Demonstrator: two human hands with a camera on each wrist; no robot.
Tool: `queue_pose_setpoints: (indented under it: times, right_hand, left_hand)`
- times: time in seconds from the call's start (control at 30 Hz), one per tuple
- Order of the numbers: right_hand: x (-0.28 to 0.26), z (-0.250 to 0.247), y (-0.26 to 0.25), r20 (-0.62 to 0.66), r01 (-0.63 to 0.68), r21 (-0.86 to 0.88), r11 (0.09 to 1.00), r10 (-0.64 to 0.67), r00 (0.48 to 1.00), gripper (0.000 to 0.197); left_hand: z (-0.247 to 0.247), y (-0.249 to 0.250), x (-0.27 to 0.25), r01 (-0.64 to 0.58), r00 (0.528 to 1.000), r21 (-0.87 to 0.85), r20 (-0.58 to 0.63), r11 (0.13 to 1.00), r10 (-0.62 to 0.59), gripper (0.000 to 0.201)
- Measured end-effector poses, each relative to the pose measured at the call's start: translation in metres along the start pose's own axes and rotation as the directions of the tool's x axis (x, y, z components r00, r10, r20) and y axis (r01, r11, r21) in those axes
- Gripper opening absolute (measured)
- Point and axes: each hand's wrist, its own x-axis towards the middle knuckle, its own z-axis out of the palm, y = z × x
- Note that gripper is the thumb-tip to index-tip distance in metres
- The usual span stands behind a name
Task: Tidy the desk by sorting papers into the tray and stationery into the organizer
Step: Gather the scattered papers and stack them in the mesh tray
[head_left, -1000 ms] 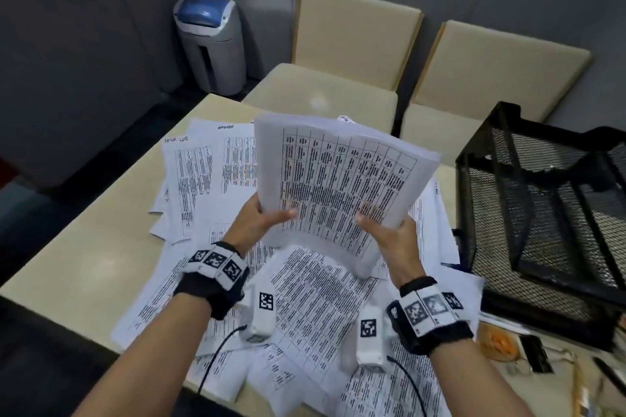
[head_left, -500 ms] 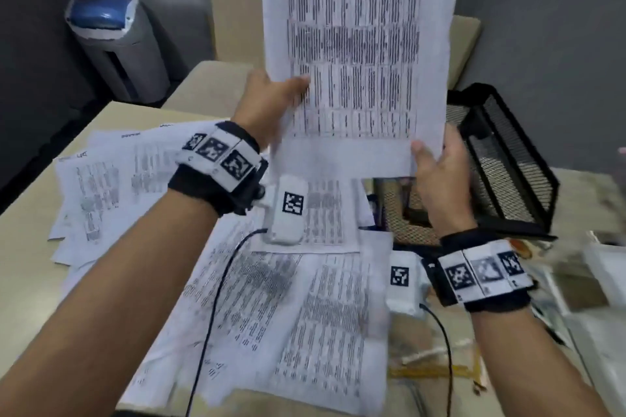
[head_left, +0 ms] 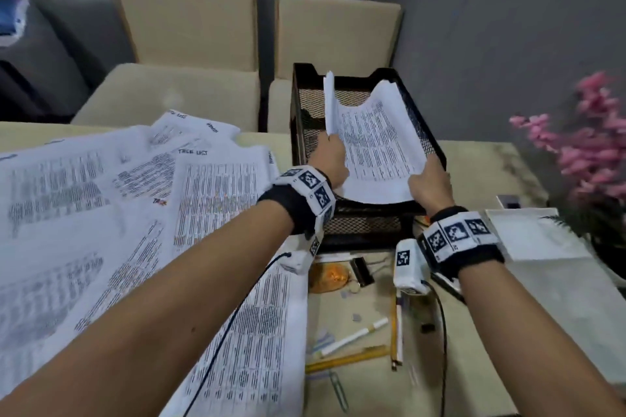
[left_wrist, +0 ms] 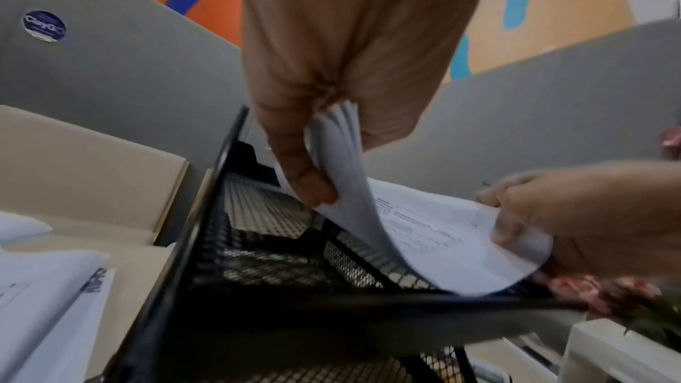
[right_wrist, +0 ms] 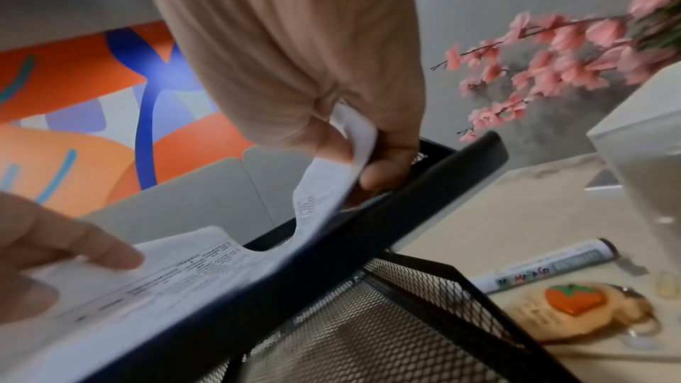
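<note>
A stack of printed papers (head_left: 376, 145) sags into the top of the black mesh tray (head_left: 303, 105), its two long sides curled upward. My left hand (head_left: 333, 159) pinches the stack's left edge, thumb on top, as the left wrist view shows for the papers (left_wrist: 423, 232) and the left hand (left_wrist: 317, 156). My right hand (head_left: 430, 183) pinches the right near corner over the tray's front rim; in the right wrist view the right hand (right_wrist: 354, 153) grips the paper edge (right_wrist: 331, 185) above the tray rim (right_wrist: 423, 188). Many loose printed sheets (head_left: 135, 213) cover the desk to the left.
In front of the tray lie pens and pencils (head_left: 359, 338), a binder clip (head_left: 362, 269), a paper clip (head_left: 338, 389), an orange keychain (head_left: 328, 278) and a marker (right_wrist: 549, 267). Pink flowers (head_left: 589, 145) and a white box (head_left: 528, 237) stand right. Two beige chairs (head_left: 189, 44) sit behind the desk.
Both hands have carried the stack from upright in front of me down and right into the mesh tray. The view has swung toward the tray.
</note>
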Motion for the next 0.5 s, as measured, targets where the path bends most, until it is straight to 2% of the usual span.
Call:
queue_pose_setpoints:
  times: [0.1,0.17,0.27,0.33,0.4,0.43,0.5]
  right_hand:
    - [0.004,0.004,0.003,0.030,-0.003,-0.129,0.992,0.007,1.000,0.052]
    - [0.002,0.007,0.002,-0.051,0.048,-0.204,0.978,-0.059,0.997,0.053]
    - [-0.006,0.006,-0.009,-0.171,0.119,-0.331,0.936,-0.183,0.968,0.058]
    - [-0.013,0.005,-0.026,-0.221,0.173,-0.287,0.942,-0.241,0.945,0.061]
    - [-0.026,0.007,-0.051,-0.264,0.284,-0.136,0.949,-0.311,0.913,0.058]
    - [-0.035,0.012,-0.066,-0.277,0.358,-0.042,0.933,-0.355,0.893,0.055]
    - [-0.056,0.030,-0.096,-0.281,0.493,0.103,0.864,-0.450,0.848,0.046]
  left_hand:
    - [0.013,0.001,0.001,0.062,0.995,0.090,0.069,0.994,-0.068,0.044]
    - [0.016,0.002,-0.002,0.082,0.994,0.152,0.060,0.985,-0.092,0.050]
    - [0.009,0.003,-0.013,0.000,1.000,0.186,-0.009,0.983,0.002,0.067]
    - [-0.008,-0.007,-0.022,-0.077,0.981,0.191,-0.159,0.978,0.109,0.068]
    - [-0.030,-0.030,-0.028,-0.087,0.929,0.161,-0.344,0.983,0.138,0.061]
    - [-0.041,-0.048,-0.029,-0.058,0.914,0.124,-0.393,0.991,0.103,0.059]
    - [-0.057,-0.092,-0.028,0.075,0.923,0.047,-0.381,0.996,-0.051,0.057]
